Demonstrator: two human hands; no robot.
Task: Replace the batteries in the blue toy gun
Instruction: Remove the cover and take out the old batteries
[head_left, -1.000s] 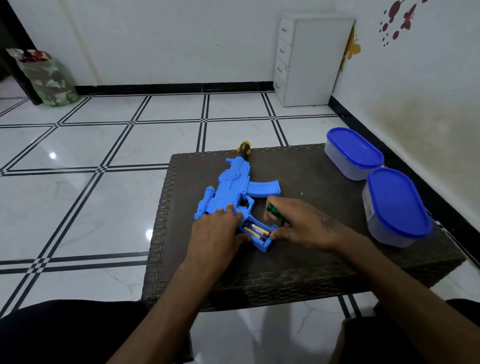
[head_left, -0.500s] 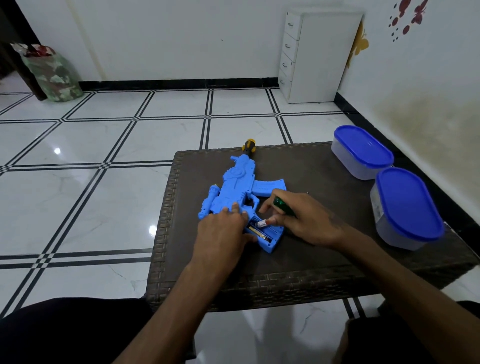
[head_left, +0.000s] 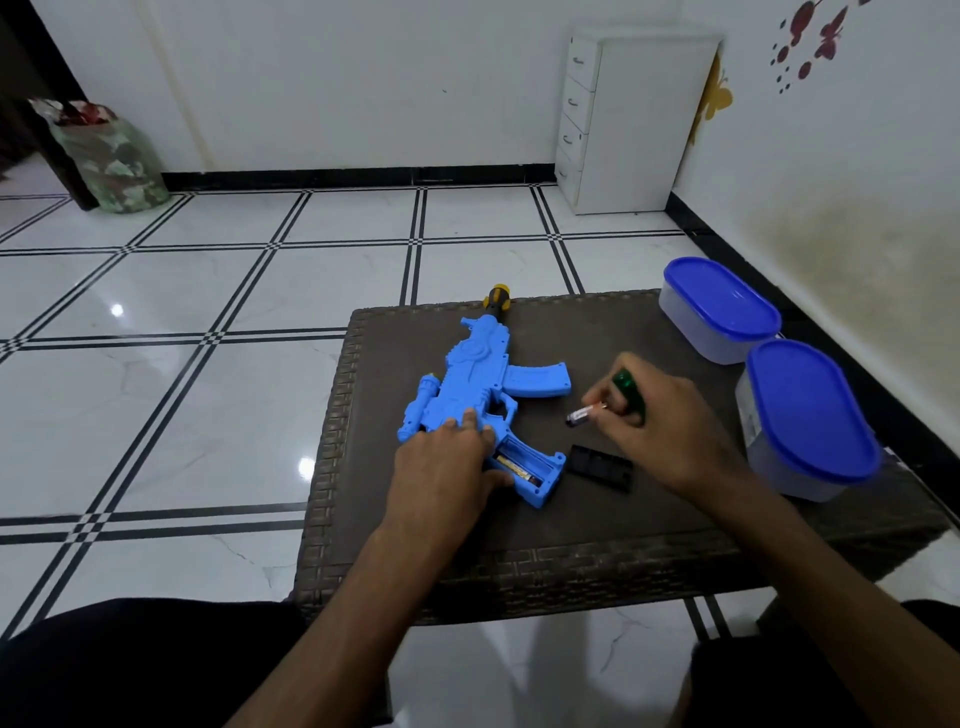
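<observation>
The blue toy gun (head_left: 480, 371) lies flat on a dark woven table (head_left: 597, 545), muzzle pointing away from me. Its grip compartment (head_left: 524, 465) is uncovered and one battery (head_left: 511, 466) still lies inside. My left hand (head_left: 441, 467) presses down on the gun's body just left of the compartment. My right hand (head_left: 657, 421) is lifted to the right of the gun, pinching a removed battery (head_left: 584, 415) at its fingertips and also holding a green-handled screwdriver (head_left: 628, 389). A black battery cover (head_left: 600, 467) lies on the table under my right hand.
Two translucent tubs with blue lids (head_left: 719, 309) (head_left: 810, 415) stand along the table's right edge. A white drawer unit (head_left: 631, 117) stands in the far corner and a patterned bag (head_left: 111, 156) sits at the far left wall. White tiled floor surrounds the table.
My right hand has pulled one battery out of the grip compartment and carried it up and to the right. The black cover is now exposed. My left hand stays on the gun.
</observation>
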